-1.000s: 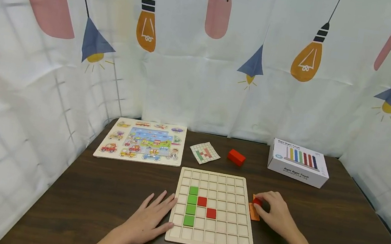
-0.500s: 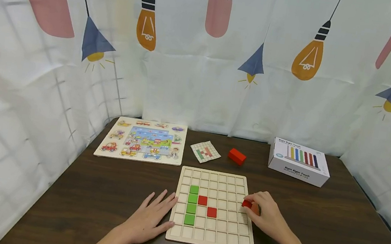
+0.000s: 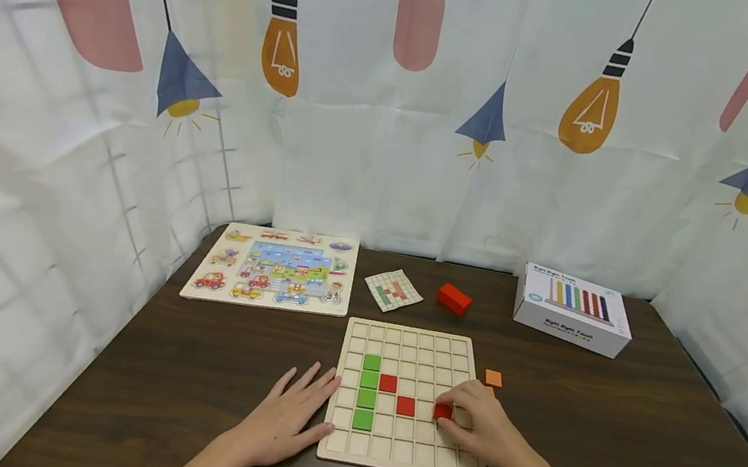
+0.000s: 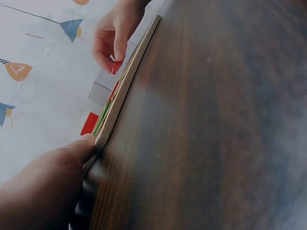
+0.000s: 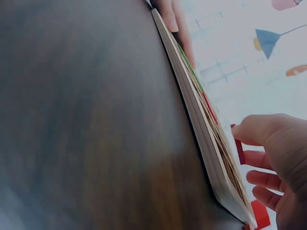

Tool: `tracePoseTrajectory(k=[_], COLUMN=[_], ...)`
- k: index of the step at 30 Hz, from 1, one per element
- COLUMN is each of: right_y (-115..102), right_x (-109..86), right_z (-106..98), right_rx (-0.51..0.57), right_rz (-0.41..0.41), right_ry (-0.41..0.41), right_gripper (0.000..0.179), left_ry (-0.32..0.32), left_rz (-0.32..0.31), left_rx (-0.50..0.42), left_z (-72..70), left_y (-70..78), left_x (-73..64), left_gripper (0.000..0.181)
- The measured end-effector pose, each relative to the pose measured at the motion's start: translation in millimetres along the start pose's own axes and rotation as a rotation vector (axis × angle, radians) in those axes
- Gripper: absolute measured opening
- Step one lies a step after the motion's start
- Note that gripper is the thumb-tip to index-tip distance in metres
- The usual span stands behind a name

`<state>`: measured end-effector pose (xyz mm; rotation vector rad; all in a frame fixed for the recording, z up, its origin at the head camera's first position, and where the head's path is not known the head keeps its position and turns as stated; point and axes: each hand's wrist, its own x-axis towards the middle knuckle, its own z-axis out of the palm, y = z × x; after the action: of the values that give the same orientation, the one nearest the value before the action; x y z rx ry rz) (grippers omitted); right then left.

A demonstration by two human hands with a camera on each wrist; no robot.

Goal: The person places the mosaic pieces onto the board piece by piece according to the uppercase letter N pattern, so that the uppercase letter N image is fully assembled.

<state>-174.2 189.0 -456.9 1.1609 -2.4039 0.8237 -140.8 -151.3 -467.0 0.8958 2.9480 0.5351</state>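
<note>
Between thumb and fingers, my right hand (image 3: 483, 428) pinches a red square tile (image 3: 442, 411) over the right part of a wooden grid board (image 3: 379, 450). From the right wrist view, this red tile (image 5: 239, 149) is held tilted, a little above the board's surface. My left hand (image 3: 281, 422) lies with spread fingers at the board's left edge, its thumb and fingertips touching the rim. Set in the grid are a column of several green tiles (image 3: 366, 398) and two red tiles, one (image 3: 387, 383) beside the column and the other (image 3: 405, 406) lower right.
Orange tiles (image 3: 493, 378) lie just right of the board, partly hidden by my right hand. Behind the board are a patterned grid card (image 3: 393, 290) and a red block (image 3: 454, 299). A picture puzzle (image 3: 221, 248) lies back left; a white box (image 3: 569, 325) stands back right.
My right hand has carried the red tile from the orange tiles beside the board leftward over the grid. The orange tiles are partly uncovered. My left hand has stayed put.
</note>
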Motion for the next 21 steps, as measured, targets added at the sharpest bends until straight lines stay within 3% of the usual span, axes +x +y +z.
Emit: tracePoseTrajectory(k=[11, 21], right_y=[-10, -14], right_x=[-1.1, -1.0], right_z=[12, 14], right_rx=[0.087, 0.080], right_rz=[-0.032, -0.061], right_ry=[-0.091, -0.105], right_gripper=[0.019, 0.018], left_ry=[-0.003, 0.002], left_rz=[-0.003, 0.001], left_rx=[0.001, -0.004], left_z=[-1.1, -2.7], left_y=[0.7, 1.9], left_x=[-0.6, -1.3], left_gripper=[0.067, 0.066])
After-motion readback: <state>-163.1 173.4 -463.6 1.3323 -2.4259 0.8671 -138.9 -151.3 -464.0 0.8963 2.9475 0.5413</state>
